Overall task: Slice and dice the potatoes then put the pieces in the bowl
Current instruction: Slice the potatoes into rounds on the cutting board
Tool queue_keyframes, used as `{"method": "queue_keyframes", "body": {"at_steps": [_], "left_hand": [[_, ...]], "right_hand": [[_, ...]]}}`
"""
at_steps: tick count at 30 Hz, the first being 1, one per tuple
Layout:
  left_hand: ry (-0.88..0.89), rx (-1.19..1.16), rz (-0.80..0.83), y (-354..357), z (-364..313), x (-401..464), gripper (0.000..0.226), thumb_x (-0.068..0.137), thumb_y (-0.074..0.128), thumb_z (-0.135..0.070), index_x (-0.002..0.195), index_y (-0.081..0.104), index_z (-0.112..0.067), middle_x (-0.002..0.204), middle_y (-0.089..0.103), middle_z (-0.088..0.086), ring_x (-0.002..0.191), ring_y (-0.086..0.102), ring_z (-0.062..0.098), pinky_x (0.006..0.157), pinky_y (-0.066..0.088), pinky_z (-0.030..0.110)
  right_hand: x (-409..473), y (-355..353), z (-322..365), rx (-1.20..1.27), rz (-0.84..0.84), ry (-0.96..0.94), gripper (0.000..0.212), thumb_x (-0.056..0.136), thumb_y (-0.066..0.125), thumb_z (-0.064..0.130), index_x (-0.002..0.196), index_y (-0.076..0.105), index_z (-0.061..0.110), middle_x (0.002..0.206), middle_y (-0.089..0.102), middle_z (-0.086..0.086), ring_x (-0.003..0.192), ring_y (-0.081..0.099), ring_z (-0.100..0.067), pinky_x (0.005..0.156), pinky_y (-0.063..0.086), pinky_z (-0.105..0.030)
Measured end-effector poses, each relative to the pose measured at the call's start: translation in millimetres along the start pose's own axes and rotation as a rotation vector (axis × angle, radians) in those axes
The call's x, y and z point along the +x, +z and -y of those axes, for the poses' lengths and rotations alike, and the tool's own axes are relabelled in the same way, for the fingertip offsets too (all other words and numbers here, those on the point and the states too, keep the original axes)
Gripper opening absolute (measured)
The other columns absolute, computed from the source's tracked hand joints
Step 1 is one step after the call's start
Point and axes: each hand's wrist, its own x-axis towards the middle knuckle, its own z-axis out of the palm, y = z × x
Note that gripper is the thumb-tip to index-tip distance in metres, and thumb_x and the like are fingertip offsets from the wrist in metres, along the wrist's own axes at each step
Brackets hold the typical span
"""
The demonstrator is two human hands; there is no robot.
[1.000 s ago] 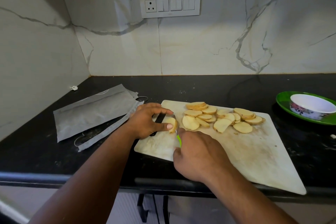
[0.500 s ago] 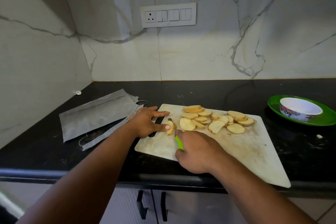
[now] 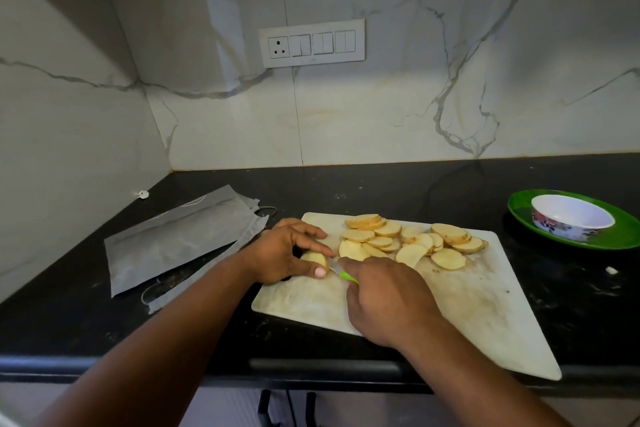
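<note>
Gripping potato end, knife seemingly touching.

Left hand curled at ten o'clock, thumb and fingers pinching; right hand fisted at four o'clock beside it, both forearms reaching in from below.

You are in a home kitchen. You see a black stone countertop in a corner, marble-look wall tiles behind it, and a white switch plate with a socket. A cutting board carries potato slices, and cabinet handles show under the counter.
</note>
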Motion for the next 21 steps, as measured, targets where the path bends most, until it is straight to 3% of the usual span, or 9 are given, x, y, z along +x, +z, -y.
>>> {"method": "queue_keyframes", "body": {"at_steps": [8, 14, 18, 21], "left_hand": [[-0.052, -0.024, -0.01, 2.8, 7.8, 4.6, 0.039, 0.059, 0.071, -0.08, 0.097, 0.066, -0.075, 0.134, 0.045, -0.042, 0.142, 0.027, 0.004, 0.125, 0.016, 0.053], [-0.043, -0.094, -0.033, 7.1, 13.8, 8.9, 0.041, 0.059, 0.074, -0.08, 0.098, 0.071, -0.069, 0.135, 0.05, -0.039, 0.143, 0.035, 0.003, 0.125, 0.023, 0.051], [-0.054, -0.199, -0.104, 9.5, 9.3, 10.0, 0.027, 0.064, 0.08, -0.062, 0.091, 0.075, -0.063, 0.13, 0.058, -0.03, 0.134, 0.046, -0.006, 0.124, 0.032, 0.043], [-0.049, -0.192, -0.119, 10.6, 8.6, 6.9, 0.027, 0.068, 0.079, -0.062, 0.094, 0.076, -0.061, 0.132, 0.059, -0.029, 0.135, 0.045, -0.004, 0.124, 0.032, 0.041]], "right_hand": [[3.9, -0.9, -0.4, 0.036, 0.076, 0.007, 0.053, 0.094, 0.049, 0.03, 0.146, 0.043, 0.04, 0.118, 0.065, 0.003, 0.1, 0.06, -0.015, 0.079, 0.05, -0.028], [-3.2, -1.0, 8.1, 0.025, 0.097, 0.029, 0.052, 0.093, 0.05, 0.026, 0.144, 0.048, 0.037, 0.119, 0.064, 0.001, 0.103, 0.061, -0.018, 0.078, 0.048, -0.028], [-19.4, -9.1, 8.6, 0.002, 0.1, -0.012, 0.048, 0.093, 0.048, 0.031, 0.141, 0.05, 0.037, 0.106, 0.064, 0.003, 0.091, 0.06, -0.016, 0.073, 0.051, -0.029], [-39.0, -10.8, 12.2, 0.023, 0.094, -0.032, 0.051, 0.095, 0.046, 0.031, 0.145, 0.043, 0.039, 0.105, 0.064, 0.005, 0.09, 0.06, -0.015, 0.076, 0.053, -0.032]]}}
